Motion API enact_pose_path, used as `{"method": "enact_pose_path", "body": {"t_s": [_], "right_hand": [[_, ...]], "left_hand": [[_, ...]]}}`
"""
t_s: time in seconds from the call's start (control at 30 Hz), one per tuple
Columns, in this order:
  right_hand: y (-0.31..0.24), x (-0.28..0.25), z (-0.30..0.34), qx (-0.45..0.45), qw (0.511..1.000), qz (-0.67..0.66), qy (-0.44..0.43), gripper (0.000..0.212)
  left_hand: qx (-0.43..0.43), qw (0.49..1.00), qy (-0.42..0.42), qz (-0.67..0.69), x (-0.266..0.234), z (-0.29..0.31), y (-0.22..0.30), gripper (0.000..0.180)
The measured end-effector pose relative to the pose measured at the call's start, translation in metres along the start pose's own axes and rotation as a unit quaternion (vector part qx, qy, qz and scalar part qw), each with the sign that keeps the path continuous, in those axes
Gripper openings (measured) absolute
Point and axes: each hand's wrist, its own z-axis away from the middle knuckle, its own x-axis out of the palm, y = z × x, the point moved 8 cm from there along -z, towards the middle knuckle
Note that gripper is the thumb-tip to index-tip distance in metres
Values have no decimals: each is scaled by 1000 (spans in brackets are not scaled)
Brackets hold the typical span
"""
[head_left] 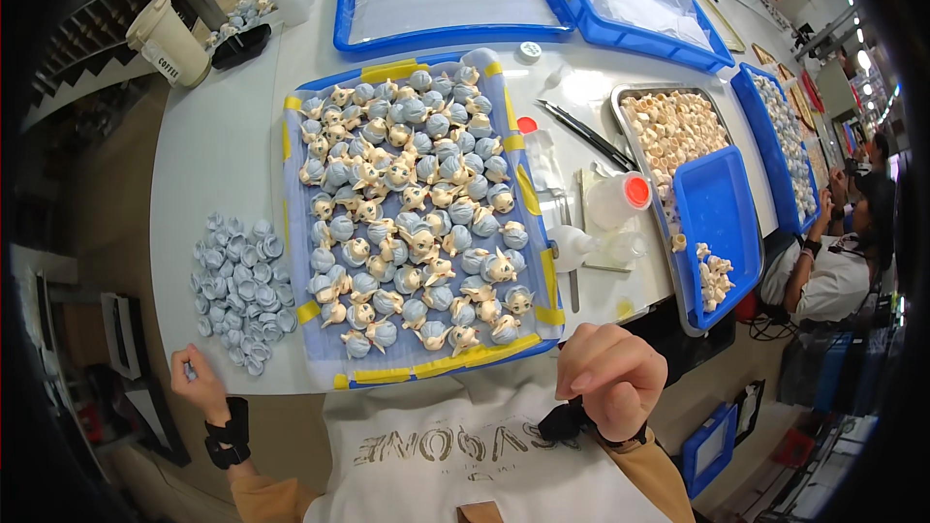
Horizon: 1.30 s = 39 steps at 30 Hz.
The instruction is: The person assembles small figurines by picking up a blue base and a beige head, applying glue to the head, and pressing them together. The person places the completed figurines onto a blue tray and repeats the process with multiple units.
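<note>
My left hand (201,385) is closed at the table's front left edge, with a bit of grey-blue showing between its fingers. Just beyond it lies a heap of hollow grey-blue hair pieces (242,281), shaped like small caps. My right hand (614,380) is raised off the front right corner of the tray, its fingers curled inward; whatever they may hold is hidden. Between the hands stands a blue tray (431,57), lined and edged with yellow tape. Many small doll heads (412,194) with pointed ears and grey-blue hair fill it.
Right of the tray are a white squeeze bottle (570,246), a red-lidded jar (612,199) and black pens (591,136). A metal tray (620,97) of beige parts holds a smaller blue tray (722,194). Lined blue trays (344,0) lie behind. Another person (823,271) sits at right.
</note>
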Motion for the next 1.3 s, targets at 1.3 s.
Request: {"method": "enact_pose_path", "body": {"t_s": [1.3], "right_hand": [[-47, -216, -21, 119, 657, 743, 44, 20]], "left_hand": [[-368, 376, -561, 639, 113, 52, 294, 34]]}}
